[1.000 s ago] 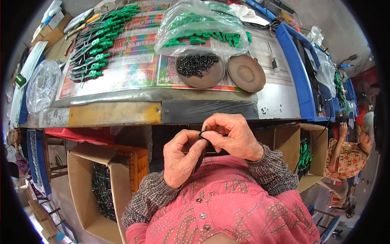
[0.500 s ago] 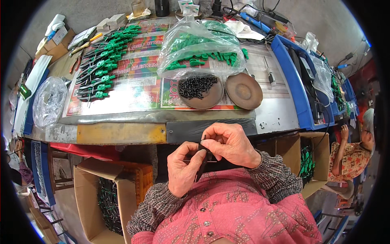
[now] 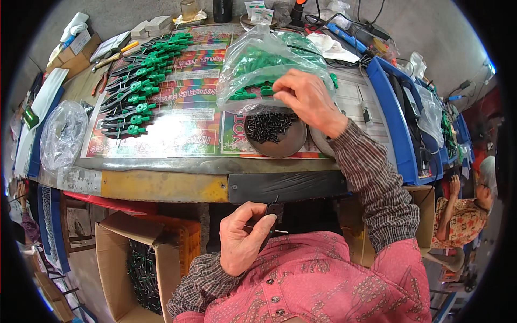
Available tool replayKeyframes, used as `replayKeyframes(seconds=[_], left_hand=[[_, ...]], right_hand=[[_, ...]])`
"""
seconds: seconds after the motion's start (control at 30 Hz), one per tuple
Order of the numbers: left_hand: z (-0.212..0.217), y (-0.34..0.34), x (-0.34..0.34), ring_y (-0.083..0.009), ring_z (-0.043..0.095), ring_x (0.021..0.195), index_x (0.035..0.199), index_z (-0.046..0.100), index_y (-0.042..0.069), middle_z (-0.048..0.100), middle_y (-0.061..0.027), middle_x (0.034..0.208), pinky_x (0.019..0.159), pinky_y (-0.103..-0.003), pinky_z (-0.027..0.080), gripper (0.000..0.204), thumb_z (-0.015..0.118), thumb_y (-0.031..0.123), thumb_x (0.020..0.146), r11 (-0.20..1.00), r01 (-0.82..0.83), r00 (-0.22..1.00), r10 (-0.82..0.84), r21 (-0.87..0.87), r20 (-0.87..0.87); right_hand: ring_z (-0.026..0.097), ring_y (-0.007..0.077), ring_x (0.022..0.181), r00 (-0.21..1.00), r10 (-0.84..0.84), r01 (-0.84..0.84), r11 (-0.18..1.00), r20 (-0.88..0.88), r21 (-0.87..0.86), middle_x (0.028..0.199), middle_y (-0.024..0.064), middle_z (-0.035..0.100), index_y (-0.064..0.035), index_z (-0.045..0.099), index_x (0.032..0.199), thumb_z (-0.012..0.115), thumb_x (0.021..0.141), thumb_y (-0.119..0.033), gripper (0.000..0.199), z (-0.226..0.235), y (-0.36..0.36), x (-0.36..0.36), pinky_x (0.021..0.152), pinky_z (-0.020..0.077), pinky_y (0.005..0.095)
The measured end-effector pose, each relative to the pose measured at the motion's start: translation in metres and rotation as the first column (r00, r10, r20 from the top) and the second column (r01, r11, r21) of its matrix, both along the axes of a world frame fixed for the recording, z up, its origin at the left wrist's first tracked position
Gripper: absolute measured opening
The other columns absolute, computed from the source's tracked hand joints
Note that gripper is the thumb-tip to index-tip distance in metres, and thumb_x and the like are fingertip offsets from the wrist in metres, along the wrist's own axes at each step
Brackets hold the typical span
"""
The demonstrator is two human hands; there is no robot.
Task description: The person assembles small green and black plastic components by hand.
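One workbench (image 3: 161, 164): left hand (image 3: 243, 239) pinching one black piece (image 3: 276, 209); right hand (image 3: 311, 101), grip unclear.

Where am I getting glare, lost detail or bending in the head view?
Head view: white glare washes over the printed sheet beside the green-and-black pieces; head view: the dark piece in the left hand partly blends into the shadow below the bench; head view: the bench's front edge bows, and the corners go black.
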State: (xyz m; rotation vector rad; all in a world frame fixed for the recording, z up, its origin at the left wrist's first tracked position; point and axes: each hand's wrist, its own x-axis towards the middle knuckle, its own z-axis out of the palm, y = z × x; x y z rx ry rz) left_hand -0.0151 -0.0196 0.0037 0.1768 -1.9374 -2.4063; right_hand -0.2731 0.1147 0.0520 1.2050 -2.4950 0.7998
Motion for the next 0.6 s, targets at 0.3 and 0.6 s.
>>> replayKeyframes(seconds=[0.3, 0.6], left_hand=[[-0.003, -0.01, 0.003, -0.0001, 0.044, 0.059, 0.096, 0.063, -0.002, 0.057, 0.0041, 0.072, 0.052, -0.017, 0.035, 0.009, 0.063, 0.005, 0.09, 1.0, -0.008, 1.0, 0.008, 0.0, 0.03], [-0.002, -0.009, -0.001, 0.0002, 0.044, 0.059, 0.095, 0.064, -0.002, 0.057, 0.0041, 0.072, 0.051, -0.017, 0.034, 0.008, 0.061, 0.003, 0.089, 1.0, -0.003, 0.999, 0.003, 0.004, 0.053]], right_hand=[[0.058, 0.0324, 0.083, 0.988, -0.024, 0.054, 0.978, -0.153, 0.2, 0.082, 0.0121, 0.057, -0.002, 0.065, 0.091, 0.066, 0.079, -0.017, 0.019, -0.03, -0.021, -0.037, 0.074, 0.0445, 0.0423], [0.06, 0.0183, 0.066, 0.995, 0.069, -0.068, 0.998, 0.066, -0.01, 0.081, 0.0131, 0.064, 0.001, 0.058, 0.1, 0.062, 0.087, -0.008, 0.017, 0.005, -0.003, 0.007, 0.061, 0.0474, 0.0302]])
